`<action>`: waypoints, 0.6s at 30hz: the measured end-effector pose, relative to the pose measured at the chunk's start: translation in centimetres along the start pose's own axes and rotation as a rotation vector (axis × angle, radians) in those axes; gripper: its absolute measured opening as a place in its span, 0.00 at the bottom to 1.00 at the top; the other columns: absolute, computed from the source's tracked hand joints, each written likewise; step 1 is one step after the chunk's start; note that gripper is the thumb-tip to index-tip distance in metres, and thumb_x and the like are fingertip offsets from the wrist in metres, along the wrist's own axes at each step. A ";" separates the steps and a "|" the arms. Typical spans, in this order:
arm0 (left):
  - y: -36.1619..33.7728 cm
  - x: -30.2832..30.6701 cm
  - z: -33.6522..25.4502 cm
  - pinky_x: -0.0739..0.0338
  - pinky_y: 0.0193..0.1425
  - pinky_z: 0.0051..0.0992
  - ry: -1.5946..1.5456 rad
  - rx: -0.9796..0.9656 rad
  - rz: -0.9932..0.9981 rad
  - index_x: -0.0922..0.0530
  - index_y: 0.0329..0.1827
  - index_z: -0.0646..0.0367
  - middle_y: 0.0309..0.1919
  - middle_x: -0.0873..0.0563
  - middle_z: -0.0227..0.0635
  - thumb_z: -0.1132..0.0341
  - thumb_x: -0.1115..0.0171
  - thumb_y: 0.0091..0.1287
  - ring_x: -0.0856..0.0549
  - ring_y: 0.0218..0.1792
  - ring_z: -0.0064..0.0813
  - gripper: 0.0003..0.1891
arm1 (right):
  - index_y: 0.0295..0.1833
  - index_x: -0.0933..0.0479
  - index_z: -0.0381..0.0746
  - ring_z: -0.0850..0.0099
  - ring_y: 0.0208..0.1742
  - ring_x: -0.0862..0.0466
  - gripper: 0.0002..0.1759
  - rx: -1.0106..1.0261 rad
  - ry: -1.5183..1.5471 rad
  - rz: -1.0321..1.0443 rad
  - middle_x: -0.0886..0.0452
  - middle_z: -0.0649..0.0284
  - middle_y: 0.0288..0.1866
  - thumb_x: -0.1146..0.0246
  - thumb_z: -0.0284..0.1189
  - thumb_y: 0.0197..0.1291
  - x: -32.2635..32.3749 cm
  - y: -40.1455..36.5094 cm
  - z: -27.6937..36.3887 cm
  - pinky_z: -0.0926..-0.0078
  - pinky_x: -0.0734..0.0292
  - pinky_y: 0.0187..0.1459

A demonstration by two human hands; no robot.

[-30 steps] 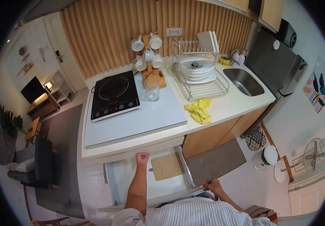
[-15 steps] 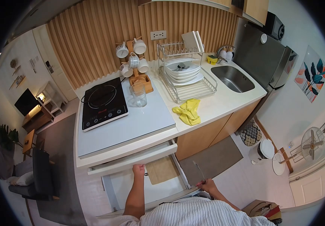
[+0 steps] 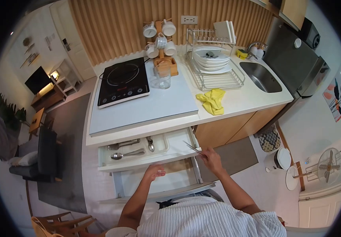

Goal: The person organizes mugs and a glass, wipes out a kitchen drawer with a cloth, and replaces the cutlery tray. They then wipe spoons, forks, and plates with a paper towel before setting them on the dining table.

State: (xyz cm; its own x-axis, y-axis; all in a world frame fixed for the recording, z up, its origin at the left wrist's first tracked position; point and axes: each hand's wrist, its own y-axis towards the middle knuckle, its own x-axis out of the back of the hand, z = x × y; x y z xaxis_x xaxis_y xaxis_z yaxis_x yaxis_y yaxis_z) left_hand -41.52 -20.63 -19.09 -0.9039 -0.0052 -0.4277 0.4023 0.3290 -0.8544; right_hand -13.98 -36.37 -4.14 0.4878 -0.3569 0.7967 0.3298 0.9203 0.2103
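Observation:
An upper drawer [image 3: 174, 157] stands pulled out under the counter, with forks and spoons [image 3: 127, 154] in a tray at its left and middle. Just in front of its face is my left hand [image 3: 154, 172], fingers apart and nothing in them, over the lower open drawer [image 3: 133, 182]. My right hand [image 3: 211, 158] is closed on a thin metal utensil [image 3: 192, 147], whose tip points up and left over the upper drawer's right end. Whether the utensil is a knife, I cannot tell.
On the counter are an induction cooktop [image 3: 125, 81], a glass [image 3: 163, 81], a mug rack [image 3: 165, 65], a dish rack [image 3: 221, 82] with white plates and a yellow cloth [image 3: 213, 102]. The sink [image 3: 262, 78] is at the right, and a chair [image 3: 59, 225] at the lower left.
The upper drawer has come further out, showing its cutlery. My left hand has let go of its front and opened. My right hand has risen with the utensil to the drawer's right end. The view has shifted.

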 end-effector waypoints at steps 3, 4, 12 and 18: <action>-4.8 -1.3 0.2 0.24 0.37 0.32 1.045 -0.976 -0.035 0.25 0.43 0.59 0.43 0.22 0.39 0.70 0.36 0.55 0.20 0.39 0.37 0.13 | 0.44 0.19 0.47 0.59 0.40 0.20 0.13 0.138 0.028 0.093 0.22 0.62 0.44 0.36 0.36 0.53 -3.4 2.8 -1.5 0.61 0.24 0.40; -7.4 -2.6 -0.3 0.27 0.38 0.31 1.240 -1.303 -0.257 0.24 0.42 0.58 0.39 0.21 0.38 0.67 0.34 0.53 0.21 0.37 0.37 0.14 | 0.47 0.19 0.48 0.60 0.42 0.20 0.15 0.205 0.059 0.148 0.22 0.65 0.44 0.36 0.35 0.52 -4.7 3.1 -1.9 0.62 0.24 0.41; -8.1 0.9 -2.2 0.32 0.48 0.36 1.683 -1.443 -0.623 0.22 0.37 0.57 0.32 0.20 0.39 0.64 0.30 0.46 0.22 0.41 0.39 0.16 | 0.44 0.18 0.49 0.62 0.42 0.20 0.15 0.011 -0.073 0.282 0.22 0.68 0.43 0.34 0.33 0.48 -6.7 4.1 -0.8 0.63 0.24 0.43; -9.6 1.3 -1.2 0.29 0.46 0.37 1.850 -1.312 -0.543 0.22 0.38 0.57 0.33 0.19 0.40 0.63 0.32 0.49 0.21 0.44 0.39 0.14 | 0.39 0.17 0.48 0.62 0.43 0.20 0.13 0.053 -0.065 0.319 0.22 0.67 0.41 0.31 0.31 0.43 -5.8 3.0 -0.8 0.63 0.24 0.43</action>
State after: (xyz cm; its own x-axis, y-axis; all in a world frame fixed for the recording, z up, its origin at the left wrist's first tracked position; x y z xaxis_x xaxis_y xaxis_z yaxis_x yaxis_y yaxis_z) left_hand -46.69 -22.68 -11.13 -0.2822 0.0304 0.9589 0.5757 0.8049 0.1439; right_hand -15.19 -31.70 -8.60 0.5064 -0.0400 0.8614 0.1252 0.9918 -0.0276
